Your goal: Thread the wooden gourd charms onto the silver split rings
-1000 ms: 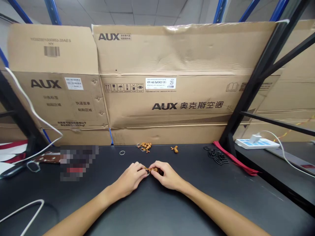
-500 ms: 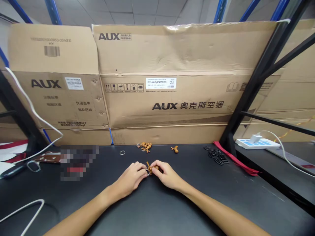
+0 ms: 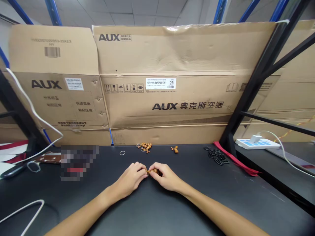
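Observation:
Close together over the black table, my two hands meet at a small brown gourd pendant (image 3: 155, 170) with an orange-brown cord. My right hand (image 3: 168, 177) pinches the pendant near its cord end, and the fingers cover part of it. My left hand (image 3: 133, 178) is closed in a pinch on a thin metal ring, now mostly hidden by the fingertips, right against the cord. Another gourd pendant (image 3: 175, 149) lies farther back to the right. A cluster of gourd pendants (image 3: 147, 146), some with rings, lies behind my hands. A loose metal ring (image 3: 122, 152) rests left of that cluster.
Black rings or clips (image 3: 218, 155) lie in a pile at right, beside a red strap (image 3: 236, 160). Cardboard boxes (image 3: 169, 134) wall off the back. A power strip (image 3: 257, 143) sits far right; a white cable (image 3: 36, 111) and glasses (image 3: 33, 166) are at left.
My right fingers have shifted slightly left and down, bringing the pendant's cord against my left fingertips. The cord end no longer stands up, and the ring is now mostly covered.

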The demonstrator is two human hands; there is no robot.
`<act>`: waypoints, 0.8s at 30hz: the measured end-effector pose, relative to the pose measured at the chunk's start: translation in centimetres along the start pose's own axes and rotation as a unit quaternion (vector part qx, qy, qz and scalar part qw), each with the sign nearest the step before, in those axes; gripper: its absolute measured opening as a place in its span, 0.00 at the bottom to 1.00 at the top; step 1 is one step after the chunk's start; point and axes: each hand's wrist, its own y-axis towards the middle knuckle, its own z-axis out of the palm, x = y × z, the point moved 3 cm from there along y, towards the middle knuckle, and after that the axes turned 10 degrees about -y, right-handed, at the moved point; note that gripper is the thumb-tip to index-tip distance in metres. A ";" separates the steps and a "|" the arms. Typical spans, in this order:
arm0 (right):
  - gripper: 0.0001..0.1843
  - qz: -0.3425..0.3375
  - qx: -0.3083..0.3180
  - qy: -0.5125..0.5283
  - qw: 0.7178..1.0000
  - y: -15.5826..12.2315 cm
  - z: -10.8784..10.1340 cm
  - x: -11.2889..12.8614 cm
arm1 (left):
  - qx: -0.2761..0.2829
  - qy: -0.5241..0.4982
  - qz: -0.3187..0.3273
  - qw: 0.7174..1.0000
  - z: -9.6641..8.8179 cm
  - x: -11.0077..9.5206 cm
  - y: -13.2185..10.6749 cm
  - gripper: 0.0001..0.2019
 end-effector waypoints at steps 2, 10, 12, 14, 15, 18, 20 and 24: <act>0.07 -0.008 0.006 -0.004 1.000 -0.1 0.0 0.1 | -0.001 -0.002 -0.004 1.000 0.0 0.1 0.0 0.10; 0.10 0.033 0.018 0.048 0.998 0.0 0.3 -0.5 | 0.008 0.007 -0.021 1.000 0.2 0.2 0.1 0.11; 0.10 0.043 0.001 0.055 0.998 0.1 0.2 -0.7 | 0.004 0.005 -0.018 1.000 0.2 0.2 0.1 0.11; 0.10 0.049 -0.011 0.060 0.997 0.2 0.1 -0.7 | 0.002 0.005 -0.014 1.000 0.2 0.2 0.1 0.11; 0.10 0.050 -0.012 0.063 0.997 0.2 0.1 -0.7 | 0.003 0.007 -0.014 1.000 0.2 0.2 0.1 0.11; 0.10 0.049 0.009 0.068 0.996 0.1 0.1 -0.4 | 0.010 0.015 -0.020 1.000 0.2 0.2 0.1 0.11; 0.09 0.044 0.026 0.066 0.996 0.0 0.1 -0.2 | 0.014 0.017 -0.023 0.999 0.2 0.2 0.1 0.11; 0.09 0.018 0.037 0.050 0.998 -0.1 0.0 0.0 | 0.004 0.004 -0.019 1.000 0.0 0.2 0.0 0.11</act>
